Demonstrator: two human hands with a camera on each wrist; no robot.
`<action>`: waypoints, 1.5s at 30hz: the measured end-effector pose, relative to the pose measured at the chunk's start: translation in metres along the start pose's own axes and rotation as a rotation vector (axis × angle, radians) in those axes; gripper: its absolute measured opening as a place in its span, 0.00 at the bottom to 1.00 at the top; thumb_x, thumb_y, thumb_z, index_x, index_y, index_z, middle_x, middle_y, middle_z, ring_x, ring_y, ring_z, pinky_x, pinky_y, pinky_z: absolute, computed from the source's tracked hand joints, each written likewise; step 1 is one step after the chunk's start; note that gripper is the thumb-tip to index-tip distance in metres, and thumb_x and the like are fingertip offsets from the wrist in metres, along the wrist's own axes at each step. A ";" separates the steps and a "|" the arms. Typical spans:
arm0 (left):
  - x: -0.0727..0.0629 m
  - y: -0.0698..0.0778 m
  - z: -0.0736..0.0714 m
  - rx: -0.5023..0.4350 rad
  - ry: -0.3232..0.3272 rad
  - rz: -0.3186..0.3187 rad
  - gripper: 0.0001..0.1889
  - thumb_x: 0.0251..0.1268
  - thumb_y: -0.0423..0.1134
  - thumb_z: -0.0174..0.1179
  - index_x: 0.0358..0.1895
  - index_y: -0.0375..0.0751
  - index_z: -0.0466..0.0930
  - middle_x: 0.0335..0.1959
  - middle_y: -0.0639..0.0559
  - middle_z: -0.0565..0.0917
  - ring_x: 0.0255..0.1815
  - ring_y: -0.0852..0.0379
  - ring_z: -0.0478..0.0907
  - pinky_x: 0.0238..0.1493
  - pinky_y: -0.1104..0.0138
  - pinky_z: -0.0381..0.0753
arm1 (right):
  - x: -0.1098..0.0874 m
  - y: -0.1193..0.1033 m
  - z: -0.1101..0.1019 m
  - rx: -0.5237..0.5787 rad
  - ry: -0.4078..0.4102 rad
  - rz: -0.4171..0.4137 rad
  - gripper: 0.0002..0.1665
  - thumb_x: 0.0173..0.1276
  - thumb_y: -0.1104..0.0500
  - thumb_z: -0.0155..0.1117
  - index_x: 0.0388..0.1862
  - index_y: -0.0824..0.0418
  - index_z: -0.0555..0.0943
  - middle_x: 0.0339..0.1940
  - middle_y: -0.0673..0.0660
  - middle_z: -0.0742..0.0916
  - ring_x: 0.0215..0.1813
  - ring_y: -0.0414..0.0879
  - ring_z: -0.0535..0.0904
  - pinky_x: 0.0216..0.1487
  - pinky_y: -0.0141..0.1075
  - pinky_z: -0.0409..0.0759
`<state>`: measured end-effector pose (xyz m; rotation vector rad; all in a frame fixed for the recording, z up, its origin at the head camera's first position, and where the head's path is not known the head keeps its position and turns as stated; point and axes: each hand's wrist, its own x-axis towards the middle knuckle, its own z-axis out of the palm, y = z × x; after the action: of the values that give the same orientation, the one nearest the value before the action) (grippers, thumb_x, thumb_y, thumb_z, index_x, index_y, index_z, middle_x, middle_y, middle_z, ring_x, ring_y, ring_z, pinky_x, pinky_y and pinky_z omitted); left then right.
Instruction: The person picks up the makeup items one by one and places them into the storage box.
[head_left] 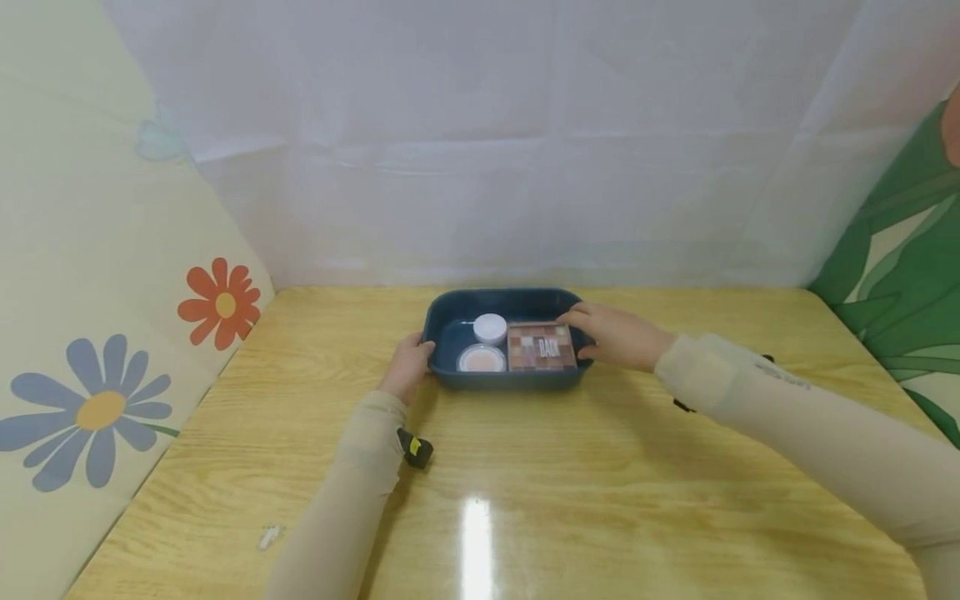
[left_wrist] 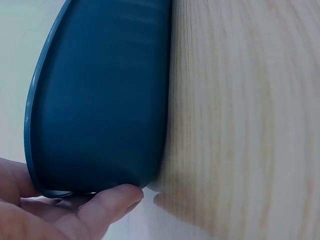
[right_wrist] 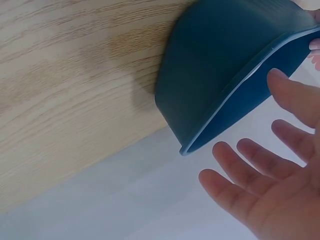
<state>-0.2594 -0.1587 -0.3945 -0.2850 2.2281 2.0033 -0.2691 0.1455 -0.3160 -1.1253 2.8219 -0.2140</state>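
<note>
Bin (head_left: 506, 382) | left hand (head_left: 407, 367): grip holding left end | right hand (head_left: 622, 335): grip spread beside right rim (right_wrist: 227, 95) | table (head_left: 562, 467) extends nearside

We see our left hand (left_wrist: 60, 220) at a rounded corner of a blue bin (left_wrist: 102, 100), one fingertip (left_wrist: 125, 194) touching it near the base; the bin's long lower edge borders the wood-grained table (left_wrist: 240, 110).
</note>
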 end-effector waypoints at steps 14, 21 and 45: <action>-0.009 0.008 0.004 -0.027 0.006 -0.029 0.24 0.78 0.32 0.35 0.71 0.22 0.54 0.66 0.27 0.65 0.62 0.35 0.68 0.61 0.46 0.71 | -0.013 0.000 -0.003 0.010 0.003 0.020 0.33 0.63 0.65 0.69 0.66 0.69 0.71 0.60 0.70 0.76 0.60 0.63 0.73 0.57 0.53 0.76; -0.009 0.008 0.004 -0.020 0.011 -0.035 0.24 0.78 0.33 0.34 0.71 0.23 0.55 0.64 0.27 0.68 0.58 0.38 0.70 0.60 0.47 0.72 | -0.019 0.002 -0.003 0.029 0.013 0.038 0.33 0.63 0.66 0.69 0.66 0.70 0.70 0.61 0.71 0.74 0.60 0.65 0.73 0.57 0.55 0.75; -0.009 0.008 0.003 -0.013 0.002 -0.027 0.24 0.78 0.32 0.34 0.70 0.22 0.55 0.63 0.27 0.68 0.60 0.36 0.70 0.60 0.47 0.73 | -0.029 0.006 -0.007 0.016 0.051 0.032 0.32 0.62 0.65 0.70 0.64 0.71 0.72 0.60 0.70 0.76 0.60 0.65 0.73 0.58 0.55 0.74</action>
<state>-0.2522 -0.1540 -0.3848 -0.3168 2.2007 2.0053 -0.2532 0.1708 -0.3086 -1.0853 2.8750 -0.2657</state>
